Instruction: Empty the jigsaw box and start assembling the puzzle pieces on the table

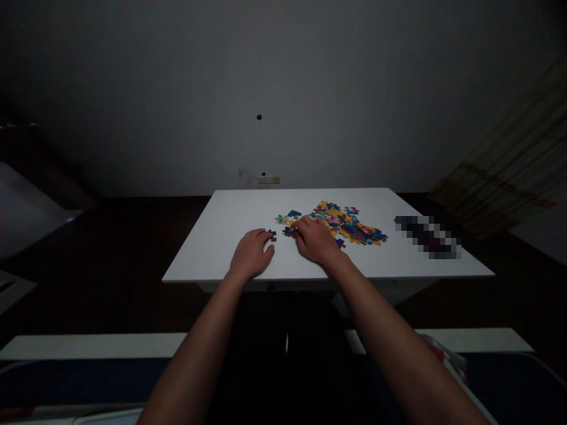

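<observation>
My left hand [251, 255] rests on the white table [212, 251], with its thumb spread away from the fingers. Its fingertips touch a small purple jigsaw puzzle piece [273, 236] lying flat. To the right, my right hand [316, 241] is closed, with fingertips and thumb together on a dark jigsaw puzzle piece [289, 232] at the left side of the pile. The grip itself is partly hidden by the fingers. Behind and right of that hand spreads a loose pile of colourful puzzle pieces [354, 227]. A few pieces [282, 219] lie just beyond the right fingertips.
A dark, pixelated object [427, 237] lies near the table's right edge. Behind the table stands a grey wall [177, 106] with a power socket [269, 179]. A patterned curtain [500, 159] hangs at the right. Dark blue seating [80, 378] is in the foreground.
</observation>
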Tool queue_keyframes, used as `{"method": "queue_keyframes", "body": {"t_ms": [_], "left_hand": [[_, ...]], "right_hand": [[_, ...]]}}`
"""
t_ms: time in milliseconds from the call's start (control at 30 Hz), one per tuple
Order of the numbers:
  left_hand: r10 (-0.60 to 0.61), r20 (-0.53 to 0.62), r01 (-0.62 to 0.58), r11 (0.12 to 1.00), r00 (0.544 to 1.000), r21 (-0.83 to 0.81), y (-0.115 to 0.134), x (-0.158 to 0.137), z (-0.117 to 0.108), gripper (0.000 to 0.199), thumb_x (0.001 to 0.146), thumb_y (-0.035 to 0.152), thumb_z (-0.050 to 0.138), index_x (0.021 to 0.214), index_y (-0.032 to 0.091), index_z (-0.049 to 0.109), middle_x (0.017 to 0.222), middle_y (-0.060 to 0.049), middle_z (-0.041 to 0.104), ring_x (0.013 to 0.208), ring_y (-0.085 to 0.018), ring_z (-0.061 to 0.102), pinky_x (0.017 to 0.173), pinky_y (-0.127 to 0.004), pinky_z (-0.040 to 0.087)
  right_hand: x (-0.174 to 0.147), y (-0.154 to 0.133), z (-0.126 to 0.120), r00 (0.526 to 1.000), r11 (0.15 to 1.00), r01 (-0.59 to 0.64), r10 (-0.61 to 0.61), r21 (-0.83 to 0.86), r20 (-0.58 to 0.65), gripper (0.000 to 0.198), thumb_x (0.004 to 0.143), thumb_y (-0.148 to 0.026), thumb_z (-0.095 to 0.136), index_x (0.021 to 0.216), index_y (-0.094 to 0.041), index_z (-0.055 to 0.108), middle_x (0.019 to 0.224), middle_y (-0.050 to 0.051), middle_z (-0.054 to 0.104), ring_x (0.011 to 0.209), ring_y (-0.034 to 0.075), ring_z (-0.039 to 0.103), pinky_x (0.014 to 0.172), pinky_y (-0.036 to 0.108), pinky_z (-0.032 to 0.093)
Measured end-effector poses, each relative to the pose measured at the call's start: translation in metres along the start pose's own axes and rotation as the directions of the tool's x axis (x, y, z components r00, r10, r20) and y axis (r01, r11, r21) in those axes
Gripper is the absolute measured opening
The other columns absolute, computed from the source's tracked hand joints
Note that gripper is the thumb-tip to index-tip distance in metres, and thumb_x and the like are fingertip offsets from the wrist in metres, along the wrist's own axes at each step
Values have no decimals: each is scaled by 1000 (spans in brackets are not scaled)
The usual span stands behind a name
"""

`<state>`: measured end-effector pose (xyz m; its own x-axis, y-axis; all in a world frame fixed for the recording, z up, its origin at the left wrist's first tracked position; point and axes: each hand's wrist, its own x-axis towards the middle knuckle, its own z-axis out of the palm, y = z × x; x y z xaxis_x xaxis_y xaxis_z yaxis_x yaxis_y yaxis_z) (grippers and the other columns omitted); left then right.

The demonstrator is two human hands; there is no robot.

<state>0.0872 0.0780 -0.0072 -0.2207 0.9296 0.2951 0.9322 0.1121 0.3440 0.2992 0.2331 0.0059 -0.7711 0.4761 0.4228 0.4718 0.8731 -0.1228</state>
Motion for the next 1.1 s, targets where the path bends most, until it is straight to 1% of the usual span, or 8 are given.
{"method": "queue_keyframes", "body": {"t_ms": [200,333,433,600,733,800,967,1100], "left_hand": [[-20,7,20,1000,1000,-11,2,-1,-2,42,112,31,69,151,18,82,165,-18,75,159,-37,66,139,-53,50],[-20,5,20,999,1000,-25,3,-2,-4,41,111,31,70,150,23,82,164,-15,76,157,-35,67,138,-53,52],[-21,3,21,999,1000,-35,5,-2,-5,41,111,31,70,149,24,83,164,-14,76,156,-35,68,137,-53,52],[-25,4,26,999,1000,-39,5,-2,-4,40,112,30,70,149,22,83,165,-16,75,157,-36,67,139,-54,51],[-31,5,31,999,1000,-45,5,-2,-3,41,112,30,72,150,20,82,165,-18,75,157,-37,66,138,-56,51],[-36,3,36,999,999,-39,5,-2,-3,40,112,30,71,150,20,82,164,-18,75,157,-37,66,138,-55,51],[-18,-14,18,1000,1000,-22,5,-2,-3,38,112,29,69,147,22,83,162,-16,77,153,-36,69,136,-55,53],[-25,-25,25,999,999,-28,5,-2,-3,36,111,29,70,144,23,84,161,-15,78,153,-37,70,135,-55,54]], "right_hand": [[20,-36,10,983,987,-144,135,75,121,35,114,-15,55,141,-20,78,138,15,81,112,31,75,95,42,51],[24,-39,19,978,983,-163,151,81,144,28,119,-20,55,130,-19,81,133,16,80,121,31,73,102,40,54],[22,-38,20,977,979,-183,171,88,124,31,123,-26,51,128,-21,81,136,17,78,121,30,73,103,39,56],[19,-39,17,981,978,-193,190,82,41,33,119,-23,55,139,-15,79,140,19,79,133,35,69,116,47,55],[19,-40,18,987,986,-143,135,87,92,41,118,-28,59,155,-19,76,161,16,77,147,39,62,124,55,49],[19,-40,18,984,984,-149,137,99,116,40,120,-30,58,154,-23,78,165,12,76,151,39,60,125,56,48],[19,-41,14,978,974,-190,178,127,105,29,120,-30,63,137,-24,85,144,12,87,147,36,65,122,52,49],[19,-44,11,977,976,-186,172,110,122,27,120,-27,63,135,-25,85,139,12,88,137,35,72,114,50,51]]}}
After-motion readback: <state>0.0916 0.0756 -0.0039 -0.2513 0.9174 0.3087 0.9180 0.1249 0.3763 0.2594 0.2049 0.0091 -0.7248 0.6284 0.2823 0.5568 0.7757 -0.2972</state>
